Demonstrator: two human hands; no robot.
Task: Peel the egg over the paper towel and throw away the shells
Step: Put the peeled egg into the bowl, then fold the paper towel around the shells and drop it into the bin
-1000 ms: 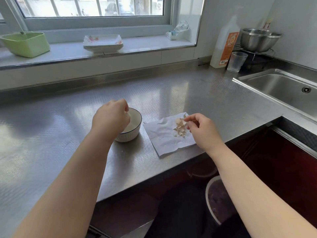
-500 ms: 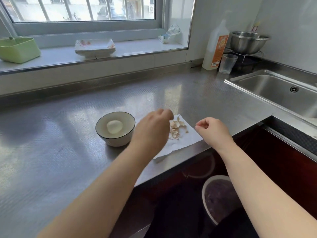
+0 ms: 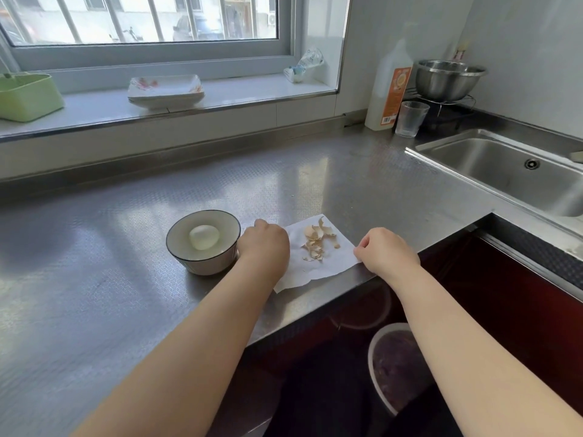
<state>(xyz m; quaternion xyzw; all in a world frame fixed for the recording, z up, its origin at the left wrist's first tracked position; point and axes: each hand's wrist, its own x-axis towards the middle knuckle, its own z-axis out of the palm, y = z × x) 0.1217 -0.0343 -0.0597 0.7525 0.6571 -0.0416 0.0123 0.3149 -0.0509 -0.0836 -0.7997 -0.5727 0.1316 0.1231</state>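
Observation:
A peeled white egg (image 3: 204,237) lies in a small bowl (image 3: 202,263) with a dark rim on the steel counter. Right of the bowl, a white paper towel (image 3: 315,269) lies at the counter's front edge with a heap of brown eggshell pieces (image 3: 317,242) on it. My left hand (image 3: 263,246) rests on the towel's left edge, fingers curled onto the paper. My right hand (image 3: 386,250) pinches the towel's right corner. Below the counter edge stands a white-rimmed waste bin (image 3: 373,357) with a dark liner.
A steel sink (image 3: 492,165) is set in the counter at the right. Behind it stand a clear glass (image 3: 410,119), a white bottle (image 3: 389,89) and a metal bowl (image 3: 448,78) on a rack. On the windowsill sit a green tub (image 3: 26,96) and stacked plates (image 3: 165,91).
My left hand left the bowl, with the egg lying in it, and came to the towel's left edge. My right hand shifted from the shells to the towel's right corner.

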